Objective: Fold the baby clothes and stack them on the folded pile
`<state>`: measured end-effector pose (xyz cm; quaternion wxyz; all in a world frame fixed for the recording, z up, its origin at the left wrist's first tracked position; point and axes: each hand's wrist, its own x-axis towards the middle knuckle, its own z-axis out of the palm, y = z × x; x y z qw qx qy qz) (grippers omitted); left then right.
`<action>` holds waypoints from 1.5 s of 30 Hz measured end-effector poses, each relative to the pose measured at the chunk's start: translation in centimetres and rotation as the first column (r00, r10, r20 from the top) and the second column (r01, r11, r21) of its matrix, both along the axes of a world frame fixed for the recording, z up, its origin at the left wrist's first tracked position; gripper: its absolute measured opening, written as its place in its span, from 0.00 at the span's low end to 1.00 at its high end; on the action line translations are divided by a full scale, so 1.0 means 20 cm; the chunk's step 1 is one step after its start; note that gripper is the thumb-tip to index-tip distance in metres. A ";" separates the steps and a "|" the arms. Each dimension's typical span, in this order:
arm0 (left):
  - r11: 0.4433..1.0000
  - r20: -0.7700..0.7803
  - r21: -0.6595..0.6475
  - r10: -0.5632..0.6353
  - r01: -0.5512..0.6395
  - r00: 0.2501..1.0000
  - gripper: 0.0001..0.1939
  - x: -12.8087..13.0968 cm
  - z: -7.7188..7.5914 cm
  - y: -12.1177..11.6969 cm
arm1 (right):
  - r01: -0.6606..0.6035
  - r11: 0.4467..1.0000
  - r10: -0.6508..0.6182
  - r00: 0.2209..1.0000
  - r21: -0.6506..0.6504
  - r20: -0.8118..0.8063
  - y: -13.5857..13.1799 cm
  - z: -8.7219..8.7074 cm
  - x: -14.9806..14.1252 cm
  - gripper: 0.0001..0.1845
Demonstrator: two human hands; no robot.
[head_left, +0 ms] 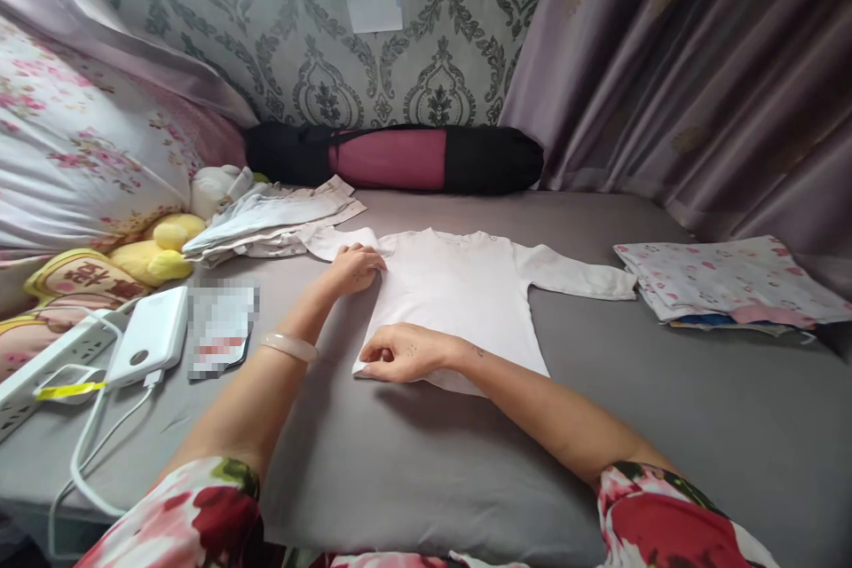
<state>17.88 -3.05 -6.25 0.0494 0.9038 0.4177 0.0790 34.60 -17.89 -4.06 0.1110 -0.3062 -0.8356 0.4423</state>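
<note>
A small white long-sleeved shirt (453,284) lies spread flat on the grey sheet, its neckline toward the wall. One sleeve stretches out to the right; the other runs left, partly behind my left hand (358,270). The fingers of that hand are curled down on the shirt's left side, close to the armpit, and their tips are partly hidden. Lower down, my right hand (407,352) pinches the bottom left corner of the hem between thumb and fingers. My right forearm crosses over the lower edge of the shirt.
Folded light clothes (266,217) lie at the back left, a folded patterned stack (738,280) at right. A power strip (57,364), a white power bank (150,335) with cables and a blurred phone-like object (223,333) sit left. A black and maroon bolster-shaped bag (392,158) lines the wall.
</note>
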 end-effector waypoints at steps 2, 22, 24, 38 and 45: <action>0.999 -0.030 0.027 0.043 -0.042 0.999 0.15 0.06 0.02 -0.02 | -0.002 0.999 0.000 1.000 -0.050 -0.028 0.00 0.02 0.04 0.12; 0.980 -0.002 -0.131 0.152 -0.151 0.988 0.32 0.68 -0.18 0.01 | 0.669 0.558 -0.829 0.427 0.491 0.362 0.33 -0.23 0.68 0.34; 0.968 0.012 -0.113 0.226 -0.224 0.974 0.33 0.68 -0.19 0.05 | 0.686 0.511 -0.859 0.384 0.518 0.339 0.38 -0.24 0.70 0.34; 0.951 0.062 -0.024 0.308 -0.307 0.949 0.32 0.66 -0.19 0.08 | 0.734 0.411 -0.909 0.283 0.541 0.306 0.43 -0.24 0.74 0.34; 0.957 0.097 0.001 0.290 -0.291 0.952 0.31 0.64 -0.19 0.08 | 0.767 0.469 -0.882 0.375 0.438 0.287 0.28 -0.18 0.81 0.36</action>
